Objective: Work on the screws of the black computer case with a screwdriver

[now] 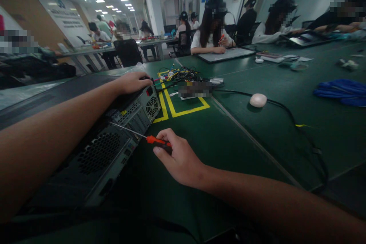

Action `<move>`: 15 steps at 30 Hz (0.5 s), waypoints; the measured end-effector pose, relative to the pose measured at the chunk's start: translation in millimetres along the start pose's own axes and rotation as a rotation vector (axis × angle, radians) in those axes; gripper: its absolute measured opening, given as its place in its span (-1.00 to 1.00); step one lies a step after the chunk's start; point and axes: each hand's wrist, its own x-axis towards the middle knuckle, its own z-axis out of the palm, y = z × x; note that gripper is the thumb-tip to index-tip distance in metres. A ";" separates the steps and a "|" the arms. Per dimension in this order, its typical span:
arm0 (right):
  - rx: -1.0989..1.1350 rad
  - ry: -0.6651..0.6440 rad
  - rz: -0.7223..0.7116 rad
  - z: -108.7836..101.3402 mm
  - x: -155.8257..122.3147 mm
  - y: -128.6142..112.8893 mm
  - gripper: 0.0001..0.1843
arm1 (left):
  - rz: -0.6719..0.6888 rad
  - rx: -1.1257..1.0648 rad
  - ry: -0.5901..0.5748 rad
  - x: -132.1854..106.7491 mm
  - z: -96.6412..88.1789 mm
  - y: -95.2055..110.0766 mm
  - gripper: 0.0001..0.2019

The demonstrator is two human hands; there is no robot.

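Observation:
A black desktop computer case lies on the green table at the left, its grey rear panel with vents and ports facing me. My left hand rests on top of the case near its far rear corner; its fingers look stretched out, partly hidden by the hand itself. In my right hand, closed around the handle, is a red-and-black screwdriver. The long thin shaft points left, and its tip meets or nearly meets the rear panel near the case's upper edge.
Tangled cables lie beyond the case by yellow tape. A pale rounded mouse-like object sits beside a black cable. A blue bundle is at the right. Several people work farther back, one over a flat panel.

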 end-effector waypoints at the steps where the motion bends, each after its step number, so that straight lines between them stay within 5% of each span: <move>1: 0.001 0.002 -0.002 0.3 0.0 0.3 -0.89 | -0.001 0.002 -0.007 0.1 0.0 -0.2 -0.34; 15: -0.021 -0.018 0.028 -2.1 -0.8 -4.6 -0.91 | -0.004 -0.016 -0.033 -3.9 -4.7 5.4 -0.31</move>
